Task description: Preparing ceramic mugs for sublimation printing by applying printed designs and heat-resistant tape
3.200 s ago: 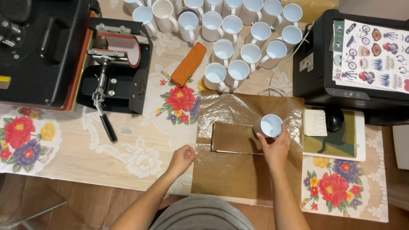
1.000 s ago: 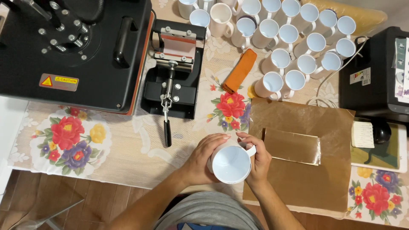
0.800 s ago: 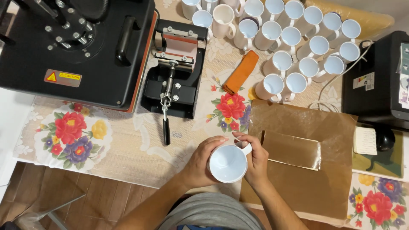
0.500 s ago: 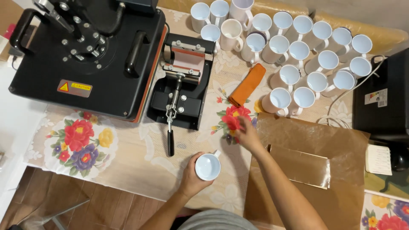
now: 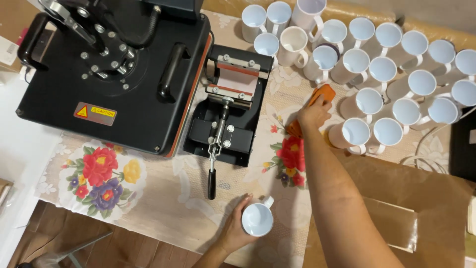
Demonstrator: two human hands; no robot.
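My left hand [image 5: 237, 223] grips a white mug [image 5: 257, 219] upright on the floral tablecloth near the front edge, its handle pointing away from me. My right hand [image 5: 313, 114] reaches far across the table and rests on an orange pad [image 5: 323, 93] lying beside a cluster of several white mugs [image 5: 382, 94]. The fingers cover most of the pad; whether they have closed around it I cannot tell. A small black mug press [image 5: 229, 111] with a long lever stands just left of my right arm.
A large black flat heat press [image 5: 114, 69] fills the back left. Brown paper with a folded sheet [image 5: 391, 223] lies at the front right. A black machine's edge [image 5: 463, 144] shows at the far right, cables beside it.
Both hands held the mug a second ago. Now only the left keeps it, set lower left, while the right has stretched out to the orange pad. The view has shifted left.
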